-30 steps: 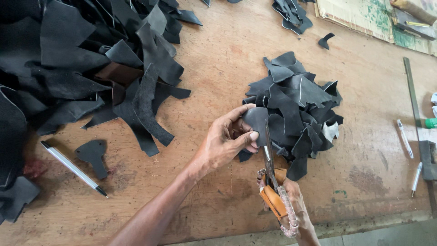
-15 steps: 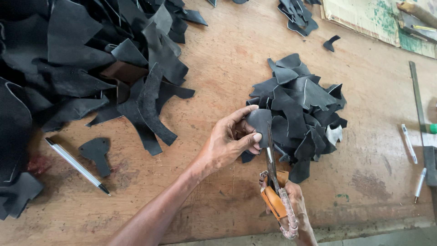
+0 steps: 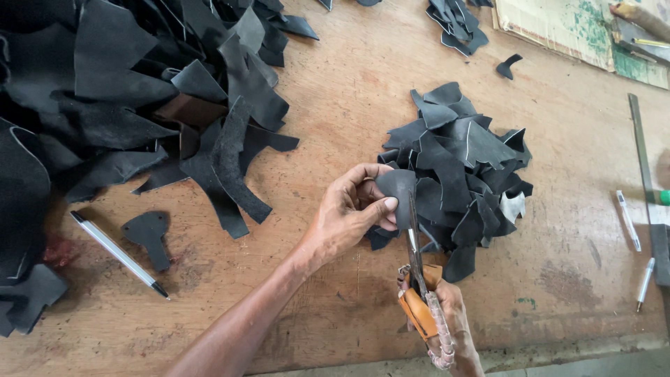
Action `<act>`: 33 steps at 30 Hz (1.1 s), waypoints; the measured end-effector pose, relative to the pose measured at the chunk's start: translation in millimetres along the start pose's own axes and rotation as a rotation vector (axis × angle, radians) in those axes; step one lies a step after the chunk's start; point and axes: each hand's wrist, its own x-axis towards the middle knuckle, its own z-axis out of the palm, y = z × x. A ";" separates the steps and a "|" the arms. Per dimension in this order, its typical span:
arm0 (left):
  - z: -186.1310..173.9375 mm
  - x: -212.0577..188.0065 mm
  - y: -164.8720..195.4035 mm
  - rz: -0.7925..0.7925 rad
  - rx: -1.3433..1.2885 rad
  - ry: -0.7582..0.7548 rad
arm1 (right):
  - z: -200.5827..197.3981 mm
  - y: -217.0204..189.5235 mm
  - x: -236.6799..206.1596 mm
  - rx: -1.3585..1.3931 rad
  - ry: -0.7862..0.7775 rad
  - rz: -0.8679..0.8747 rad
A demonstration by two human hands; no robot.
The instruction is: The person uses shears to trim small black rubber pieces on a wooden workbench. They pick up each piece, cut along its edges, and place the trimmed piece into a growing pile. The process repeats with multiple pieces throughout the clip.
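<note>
The left hand (image 3: 352,213) pinches a small black leather piece (image 3: 398,187) between thumb and fingers, holding it just above the wooden bench (image 3: 349,91) at the near edge of a heap of cut black pieces (image 3: 464,164). The right hand (image 3: 447,328) is closed around the handles of a pair of scissors (image 3: 417,269), whose grips are wrapped in orange-brown material and pale tape; the blades point up and away from the person and meet the lower edge of the held leather piece, right beside the left thumb. Whether the blades are parted or shut on the leather cannot be told from this view. To the far left a large, loose pile of black leather scraps (image 3: 125,98) covers the bench, with one brown scrap among them. In front of that pile lies a small T-shaped black cutout (image 3: 148,234), and just beside it a white pen with a black tip (image 3: 117,253) lies slantwise. On the right side of the bench sit two more white pens (image 3: 628,220), one nearer the edge than the other, and a long metal ruler (image 3: 641,150) running away from the person. Another small cluster of black pieces (image 3: 457,24) rests at the far side, near a flat board stained green (image 3: 558,24).
</note>
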 end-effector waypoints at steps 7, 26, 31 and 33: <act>1.7 -2.1 4.0 0.005 -0.090 -0.025 | 4.4 -5.5 -4.2 0.000 0.039 -0.002; -6.0 -0.6 -12.7 -0.004 -0.218 -0.058 | -22.2 22.6 19.5 0.057 -0.136 0.017; -9.1 -0.2 -11.0 -0.039 -0.351 -0.104 | -43.2 45.2 32.6 0.160 -0.276 0.029; -10.5 0.6 -11.1 -0.041 -0.408 -0.105 | -50.7 51.0 43.9 0.244 -0.388 0.035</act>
